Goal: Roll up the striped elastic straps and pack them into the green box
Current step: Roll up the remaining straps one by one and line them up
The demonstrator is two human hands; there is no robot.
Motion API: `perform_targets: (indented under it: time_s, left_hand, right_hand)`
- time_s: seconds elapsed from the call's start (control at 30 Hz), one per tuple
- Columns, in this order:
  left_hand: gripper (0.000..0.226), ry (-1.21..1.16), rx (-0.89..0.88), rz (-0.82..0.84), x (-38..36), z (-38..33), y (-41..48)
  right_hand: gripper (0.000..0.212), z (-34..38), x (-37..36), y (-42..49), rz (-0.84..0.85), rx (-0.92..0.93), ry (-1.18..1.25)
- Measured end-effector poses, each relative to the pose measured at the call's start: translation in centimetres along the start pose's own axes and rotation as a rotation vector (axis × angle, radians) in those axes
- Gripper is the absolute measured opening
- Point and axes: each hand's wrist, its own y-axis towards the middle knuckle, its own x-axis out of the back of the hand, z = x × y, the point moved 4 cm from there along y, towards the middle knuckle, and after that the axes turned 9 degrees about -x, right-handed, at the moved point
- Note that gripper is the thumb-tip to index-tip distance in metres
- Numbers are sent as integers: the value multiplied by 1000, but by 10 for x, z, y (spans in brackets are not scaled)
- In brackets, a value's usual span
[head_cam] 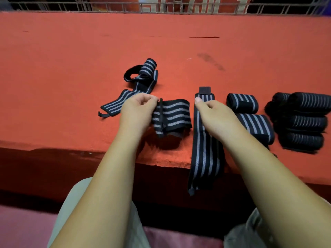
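My left hand point(138, 109) pinches the thin loop end of a black strap with grey stripes point(172, 116), holding it a little above the red surface. My right hand point(215, 115) rests on a long flat striped strap point(206, 154) that lies toward me and hangs over the front edge; its fingers are curled and the thumb presses near the strap's far end. A loose tangled strap point(141, 81) lies behind my left hand. Two rolled straps point(242, 102) point(258, 126) sit right of my right hand. No green box is in view.
The red table point(71, 68) stretches wide at the left and back. Several more rolled straps point(304, 122) are stacked at the far right. A metal rail point(107, 6) runs along the back. My knees are below the table's front edge.
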Motion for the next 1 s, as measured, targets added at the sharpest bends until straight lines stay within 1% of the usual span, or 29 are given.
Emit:
perform_targets:
  time_s: [0.03, 0.1, 0.17, 0.2, 0.27, 0.37, 0.43, 0.5, 0.53, 0.57, 0.67, 0.77, 0.83, 0.87, 0.9, 1.0]
  left_hand:
    - [9, 37, -44, -27, 1, -4, 1]
    - [11, 71, -140, -36, 0, -12, 0]
    - [14, 13, -197, 23, -6, -23, -5]
    - [14, -45, -193, 66, -10, -27, -9]
    - [15, -128, -163, 140, -17, -30, -13]
    - [17, -152, -140, 213, -23, -28, -14]
    - [28, -138, -164, 263, -26, -31, -16]
    - [44, -151, -192, 333, -29, -35, -19]
    - [49, -147, -203, 359, -31, -36, -20]
    - [54, -143, -210, 375, -33, -37, -21]
    - [58, -179, -194, 400, -39, -35, -23]
    - [55, -267, -150, 409, -41, -33, -26]
    - [49, -343, -123, 395, -43, -34, -25]
    - [46, -367, -112, 359, -42, -34, -22]
    - [44, -393, -105, 298, -40, -33, -18]
    - [46, -465, -60, 25, -20, -23, 1]
  right_hand:
    - [64, 1, 3, -5, -27, 38, 9]
    - [69, 2, 2, -15, 37, 49, 93]
    - [77, 4, -3, -26, 151, 59, 153]
    - [78, 4, -5, -29, 175, 69, 179]
    - [66, 5, -4, -37, 196, 116, 213]
    - [52, 1, 1, -39, 225, 171, 248]
    - [48, -1, 6, -38, 255, 195, 263]
    - [38, -4, 11, -37, 252, 205, 252]
    - [31, -4, 13, -38, 251, 205, 249]
    - [29, -6, 14, -37, 236, 192, 252]
    - [39, -14, 17, -32, 165, 130, 245]
    - [39, -17, 19, -32, 111, 122, 220]
    - [42, -20, 21, -31, 109, 115, 280]
    - [41, -22, 22, -29, 99, 102, 330]
    - [37, -25, 22, -26, 73, 84, 387]
    - [18, -33, 28, -21, -84, 4, 523]
